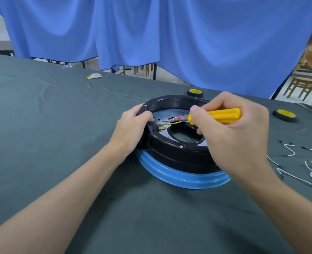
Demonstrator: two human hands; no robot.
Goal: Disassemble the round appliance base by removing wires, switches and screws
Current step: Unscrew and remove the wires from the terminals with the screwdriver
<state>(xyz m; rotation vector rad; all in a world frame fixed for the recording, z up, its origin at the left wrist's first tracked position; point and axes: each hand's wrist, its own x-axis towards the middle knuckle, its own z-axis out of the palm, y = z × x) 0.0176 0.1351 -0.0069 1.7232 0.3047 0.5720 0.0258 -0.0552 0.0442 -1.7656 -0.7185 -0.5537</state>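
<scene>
Your left hand (131,129) grips the left side of the base (169,154). Its fingers curl over the black ring and hold it.

Your right hand (232,129) is wrapped round a yellow screwdriver (221,116). The thumb and fingers pinch it near the front of the handle. The thin metal tip points left, into the base, close to a red wire (182,116) and a green wire (175,122).

The base sits on the grey table (59,125), right in front of you, between your arms. It has a blue rim (179,177) at the bottom. Inside is a shiny plate (162,116) with a big hole in the middle.

Two yellow and black wheels (284,115) lie past the base on the right. Loose white wires (293,153) lie on the table to the right of your right hand. A blue curtain (188,33) hangs behind the table.
</scene>
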